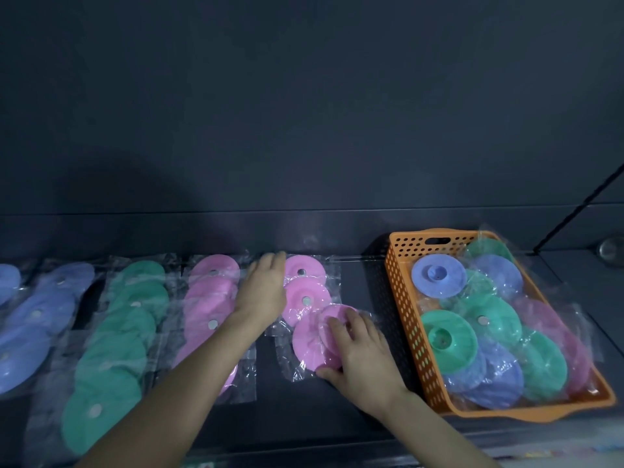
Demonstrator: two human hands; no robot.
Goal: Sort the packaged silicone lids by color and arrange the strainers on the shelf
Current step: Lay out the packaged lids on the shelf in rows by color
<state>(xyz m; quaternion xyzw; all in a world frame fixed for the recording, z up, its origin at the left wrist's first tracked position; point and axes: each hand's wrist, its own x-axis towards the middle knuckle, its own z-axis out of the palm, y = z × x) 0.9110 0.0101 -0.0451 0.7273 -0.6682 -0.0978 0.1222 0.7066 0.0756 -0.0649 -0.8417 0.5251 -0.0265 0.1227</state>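
Dark shelf (304, 417), left hand (265, 292) fingers flat, right hand (359, 356) fingers clamping pink lid (332, 314) at edge

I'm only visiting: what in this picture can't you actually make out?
All in the head view:
- Blue lids: the row is cut off by the left edge, so the count is unknown.
- Orange basket: the top lids hide those beneath.
- Right hand on a pink lid: the palm hides whether it grips or only rests.
- Left hand: fingertips blurred.
- Round shiny object, far right: too dim to identify.
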